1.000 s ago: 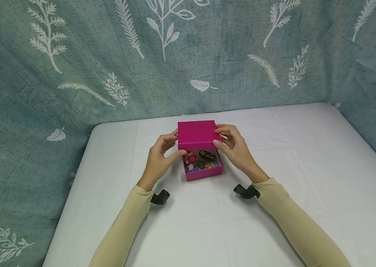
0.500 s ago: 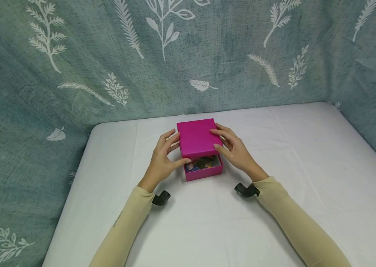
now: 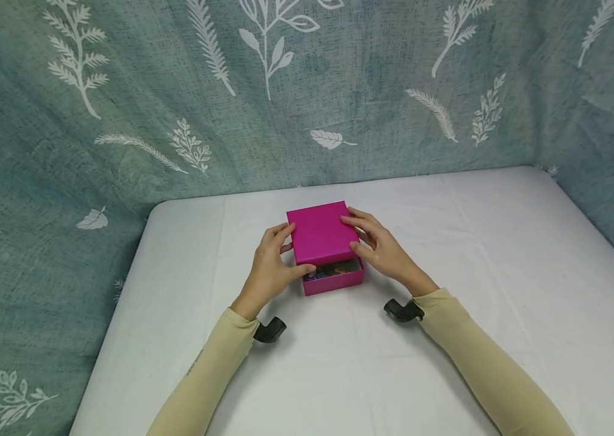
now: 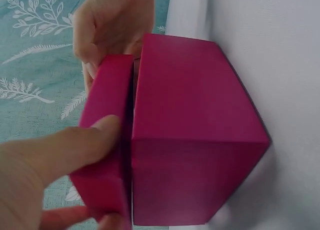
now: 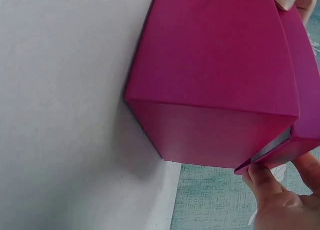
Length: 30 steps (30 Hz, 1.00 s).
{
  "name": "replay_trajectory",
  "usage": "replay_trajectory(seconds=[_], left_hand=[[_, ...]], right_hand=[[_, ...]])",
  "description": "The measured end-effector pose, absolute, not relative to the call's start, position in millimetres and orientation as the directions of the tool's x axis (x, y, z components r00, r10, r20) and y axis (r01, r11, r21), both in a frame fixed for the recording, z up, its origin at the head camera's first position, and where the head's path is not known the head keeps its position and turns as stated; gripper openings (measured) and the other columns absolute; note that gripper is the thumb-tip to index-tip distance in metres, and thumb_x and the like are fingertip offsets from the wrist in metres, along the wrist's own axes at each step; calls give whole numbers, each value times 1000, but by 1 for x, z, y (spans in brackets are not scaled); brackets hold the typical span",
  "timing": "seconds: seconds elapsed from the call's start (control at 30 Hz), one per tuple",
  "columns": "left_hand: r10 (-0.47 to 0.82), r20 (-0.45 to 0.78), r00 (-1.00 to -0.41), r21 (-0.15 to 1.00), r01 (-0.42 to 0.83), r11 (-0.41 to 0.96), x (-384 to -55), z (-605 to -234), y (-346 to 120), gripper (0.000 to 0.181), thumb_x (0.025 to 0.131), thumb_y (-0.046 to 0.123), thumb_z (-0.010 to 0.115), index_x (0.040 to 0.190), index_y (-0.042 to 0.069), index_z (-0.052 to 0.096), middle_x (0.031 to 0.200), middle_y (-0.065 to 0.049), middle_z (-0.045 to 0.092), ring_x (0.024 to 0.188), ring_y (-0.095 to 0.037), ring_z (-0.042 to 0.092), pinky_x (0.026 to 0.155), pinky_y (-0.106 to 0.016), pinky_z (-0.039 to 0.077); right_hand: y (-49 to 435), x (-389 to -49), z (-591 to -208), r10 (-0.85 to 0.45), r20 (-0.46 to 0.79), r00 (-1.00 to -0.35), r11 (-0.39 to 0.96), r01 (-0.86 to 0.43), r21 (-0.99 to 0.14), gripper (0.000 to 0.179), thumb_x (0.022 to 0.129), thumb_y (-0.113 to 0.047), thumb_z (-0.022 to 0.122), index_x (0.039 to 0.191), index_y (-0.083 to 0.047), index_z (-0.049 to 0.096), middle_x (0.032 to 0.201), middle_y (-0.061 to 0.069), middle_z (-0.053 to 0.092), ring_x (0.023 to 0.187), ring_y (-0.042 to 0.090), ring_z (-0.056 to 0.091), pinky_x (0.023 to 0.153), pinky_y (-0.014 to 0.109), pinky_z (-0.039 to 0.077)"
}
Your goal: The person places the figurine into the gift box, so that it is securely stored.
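A pink box lid point(image 3: 322, 233) lies slightly tilted over a matching pink box base point(image 3: 334, 283) in the head view. My left hand point(image 3: 270, 266) grips the lid's left side, its thumb at the near corner. On the opposite side my right hand point(image 3: 380, 245) holds the lid between thumb and fingers. Small colourful toy figures point(image 3: 315, 276) show through the front gap, mostly hidden. The left wrist view shows the lid point(image 4: 107, 94) right at the base's rim point(image 4: 190, 89). In the right wrist view, a wedge-shaped gap parts the lid point(image 5: 305, 79) from the base point(image 5: 210, 54).
The box stands on a white-covered table point(image 3: 448, 242), near its middle. Behind hangs a teal curtain point(image 3: 307, 163) with white leaf prints. Black wrist-mounted devices point(image 3: 270, 330) stick out below both sleeves.
Both hands have brought the lid nearer and lower over the base. The front gap has narrowed, and the toy figures are now mostly covered. The base has stayed in place.
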State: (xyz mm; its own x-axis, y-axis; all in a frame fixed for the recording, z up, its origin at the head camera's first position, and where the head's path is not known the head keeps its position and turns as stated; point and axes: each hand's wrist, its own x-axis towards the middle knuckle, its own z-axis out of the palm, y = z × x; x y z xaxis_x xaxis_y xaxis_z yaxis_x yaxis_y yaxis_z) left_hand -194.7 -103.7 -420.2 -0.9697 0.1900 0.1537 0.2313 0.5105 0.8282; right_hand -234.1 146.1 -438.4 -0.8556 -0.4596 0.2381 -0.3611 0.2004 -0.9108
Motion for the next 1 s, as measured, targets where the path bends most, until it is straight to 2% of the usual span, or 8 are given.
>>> replay_trajectory(seconds=[0.13,0.57,0.83,1.0], left_hand=[[197,77,-977,816,176,551,-193,-418,-104,92,74,18,87,150,3,37,149,-16,38,117,-33,62,96,-43,53],[234,49,-971,702,200,684,-182,-410,-100,97,74,24,88,151,0,33,145,-19,35,114,-30,60,94,-38,54],[240,14,-971,660,189,728,-175,-406,-97,95,74,22,87,149,-3,35,143,-21,35,114,-30,58,95,-40,52],[262,21,-965,672,208,711,-176,-411,-95,94,76,22,86,149,-5,34,144,-21,34,116,-31,57,97,-41,51]], right_hand=[[147,-234,-439,-476,233,-848,225,-374,-900,49,95,3,52,144,1,44,161,13,21,148,31,24,118,48,27],[147,-226,-432,-527,185,-830,353,-411,-841,53,92,1,54,144,-3,46,160,13,22,146,34,26,116,55,30],[146,-217,-421,-561,146,-815,495,-472,-729,55,93,-12,61,145,-8,46,159,14,23,146,35,26,113,57,33],[152,-218,-419,-578,121,-807,524,-481,-703,55,93,-16,63,145,-10,46,159,15,22,145,37,27,112,59,34]])
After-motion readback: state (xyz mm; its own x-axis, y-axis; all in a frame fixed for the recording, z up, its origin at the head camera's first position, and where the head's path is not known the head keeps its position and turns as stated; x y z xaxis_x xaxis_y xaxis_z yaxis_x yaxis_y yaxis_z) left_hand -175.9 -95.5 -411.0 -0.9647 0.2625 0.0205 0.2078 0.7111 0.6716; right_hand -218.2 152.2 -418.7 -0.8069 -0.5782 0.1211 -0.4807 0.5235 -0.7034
